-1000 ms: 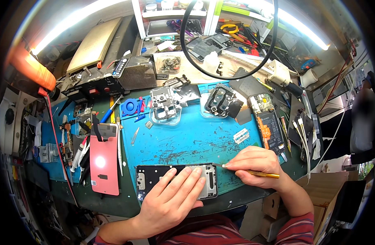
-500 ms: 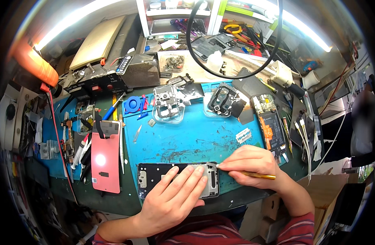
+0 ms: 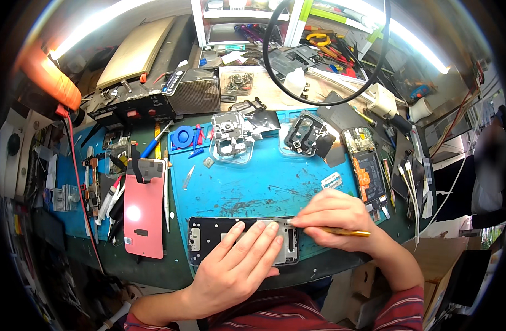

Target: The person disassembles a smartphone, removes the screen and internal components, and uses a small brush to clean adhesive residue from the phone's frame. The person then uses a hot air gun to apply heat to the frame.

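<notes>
A black phone frame (image 3: 197, 231) lies sideways on the near edge of the blue work mat. My left hand (image 3: 236, 254) rests flat across its middle, fingers stretched out, covering much of it. In my right hand (image 3: 335, 215), pinched between the fingers, is a slim gold-handled tool (image 3: 349, 232). Its thin pale tip reaches the far right corner of the frame, close to my left fingertips. The exact contact there is too small to tell.
A pink phone screen panel (image 3: 144, 212) lies to the left. At the right are an opened phone (image 3: 368, 176) and a razor blade (image 3: 331, 181). Two small trays of phone parts (image 3: 231, 135) stand behind. A black cable loop (image 3: 266, 49) hangs overhead.
The tool's tip has shifted slightly left along the frame's far edge, nearer my left fingertips. My left hand still lies flat on the frame. The whole view has shifted a little.
</notes>
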The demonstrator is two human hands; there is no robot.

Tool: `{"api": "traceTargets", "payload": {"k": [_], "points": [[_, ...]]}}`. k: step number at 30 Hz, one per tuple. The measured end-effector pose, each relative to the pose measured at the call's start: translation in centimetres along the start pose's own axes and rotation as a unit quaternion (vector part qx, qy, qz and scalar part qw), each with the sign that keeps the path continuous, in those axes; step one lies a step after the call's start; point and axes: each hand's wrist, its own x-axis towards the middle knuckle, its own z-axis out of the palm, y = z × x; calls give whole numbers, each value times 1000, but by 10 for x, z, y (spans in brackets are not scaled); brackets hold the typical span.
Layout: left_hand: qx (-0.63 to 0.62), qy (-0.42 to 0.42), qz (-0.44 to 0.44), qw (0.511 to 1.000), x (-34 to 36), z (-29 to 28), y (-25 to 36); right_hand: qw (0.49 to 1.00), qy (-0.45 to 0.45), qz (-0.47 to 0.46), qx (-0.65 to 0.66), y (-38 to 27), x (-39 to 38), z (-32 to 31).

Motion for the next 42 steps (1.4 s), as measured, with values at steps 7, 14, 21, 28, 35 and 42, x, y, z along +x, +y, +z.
{"api": "traceTargets", "payload": {"k": [7, 14, 21, 28, 35, 42], "points": [[6, 4, 0, 1000, -2, 0, 1, 1000, -3, 0, -8, 3, -3, -1], [7, 7, 2, 1000, 0, -1, 1, 1000, -8, -8, -15, 2, -1, 1], [29, 24, 9, 999, -3, 2, 1, 999, -10, -22, -45, 3, -4, -1], [22, 28, 21, 999, -5, 3, 0, 999, -5, -30, -16, -4, 15, 14], [26, 33, 25, 999, -5, 5, 0, 1000, -7, -27, 6, -4, 28, 25], [43, 33, 37, 998, -4, 4, 0, 999, -16, -15, -39, -3, 11, 10]]}}
